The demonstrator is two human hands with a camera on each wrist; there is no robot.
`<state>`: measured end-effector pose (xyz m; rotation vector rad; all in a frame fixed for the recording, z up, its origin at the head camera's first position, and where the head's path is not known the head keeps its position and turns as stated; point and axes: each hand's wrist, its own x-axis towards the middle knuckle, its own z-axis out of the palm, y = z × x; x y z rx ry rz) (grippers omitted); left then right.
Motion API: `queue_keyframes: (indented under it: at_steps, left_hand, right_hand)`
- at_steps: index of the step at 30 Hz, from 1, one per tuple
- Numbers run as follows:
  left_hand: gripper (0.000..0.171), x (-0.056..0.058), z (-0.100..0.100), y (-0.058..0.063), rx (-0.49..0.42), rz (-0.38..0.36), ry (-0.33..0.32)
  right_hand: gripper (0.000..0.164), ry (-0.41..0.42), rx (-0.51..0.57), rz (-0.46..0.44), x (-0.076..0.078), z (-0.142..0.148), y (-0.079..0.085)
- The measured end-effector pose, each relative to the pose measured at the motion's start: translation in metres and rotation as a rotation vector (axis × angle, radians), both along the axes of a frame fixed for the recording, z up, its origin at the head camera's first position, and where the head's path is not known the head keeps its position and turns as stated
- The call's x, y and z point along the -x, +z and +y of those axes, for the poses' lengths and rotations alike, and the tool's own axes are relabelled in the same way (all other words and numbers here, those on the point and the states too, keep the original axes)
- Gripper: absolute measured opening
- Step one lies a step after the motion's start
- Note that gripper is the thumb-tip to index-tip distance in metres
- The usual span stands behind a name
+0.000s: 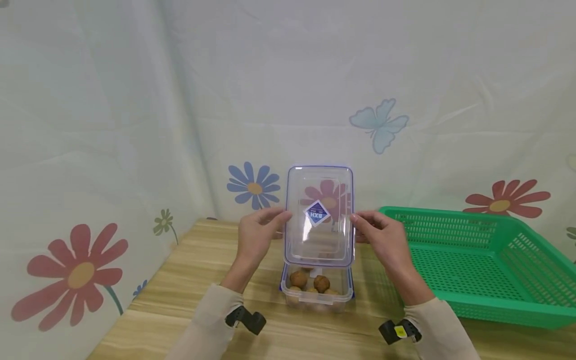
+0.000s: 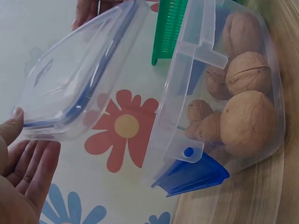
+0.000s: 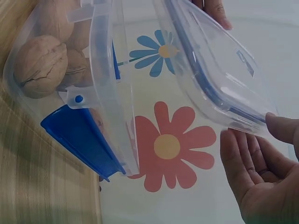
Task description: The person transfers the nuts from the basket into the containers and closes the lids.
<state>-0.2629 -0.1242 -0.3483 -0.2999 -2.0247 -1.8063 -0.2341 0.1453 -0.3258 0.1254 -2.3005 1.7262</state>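
Between both hands a clear plastic lid [image 1: 297, 240] with a blue seal and a diamond sticker stands tilted up over a food container. My left hand [image 1: 256, 235] pinches its left edge, thumb on one face and fingers behind. On the opposite edge my right hand [image 1: 382, 235] pinches it the same way. Below the lid, the clear container [image 1: 315, 298] sits on the table, its top uncovered. Several walnuts [image 2: 248, 123] lie inside it. A blue side latch [image 2: 191, 177] hangs folded outward in the left wrist view, and another blue latch [image 3: 84, 140] does so in the right wrist view.
A green plastic basket [image 1: 477, 302] stands on the wooden table [image 1: 180, 300] to the right of the container. Behind the table hangs a pale curtain [image 1: 270, 90] printed with flowers and a butterfly.
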Motion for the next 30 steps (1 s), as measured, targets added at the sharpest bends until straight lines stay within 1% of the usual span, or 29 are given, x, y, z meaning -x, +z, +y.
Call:
queue_keyframes:
  at_steps: [5,11,16,19,22,25,30]
  left_hand:
    - [0.034,0.000,0.000,-0.001,-0.004,-0.005,0.010]
    - [0.042,0.001,0.000,-0.003,0.013,-0.003,0.016]
    - [0.040,0.003,0.000,-0.006,0.033,-0.022,-0.002]
    - [0.036,0.003,0.000,-0.008,0.034,-0.059,-0.021]
    - [0.037,0.003,-0.001,-0.010,0.045,-0.102,-0.031]
    - [0.039,0.004,-0.001,-0.013,0.066,-0.141,-0.027]
    - [0.040,0.006,-0.001,-0.018,0.113,-0.188,-0.014]
  right_hand:
    - [0.046,0.022,0.025,-0.013,0.000,-0.002,0.000]
    - [0.055,0.057,0.012,-0.025,0.000,-0.001,-0.002]
    - [0.055,0.071,0.003,-0.045,0.001,-0.001,-0.003]
    - [0.054,0.064,-0.021,-0.078,0.002,-0.003,-0.004]
    - [0.052,0.057,-0.064,-0.118,0.003,-0.004,-0.005]
    - [0.051,0.060,-0.115,-0.153,0.003,-0.005,-0.006]
    - [0.055,0.088,-0.200,-0.166,0.003,-0.006,-0.010]
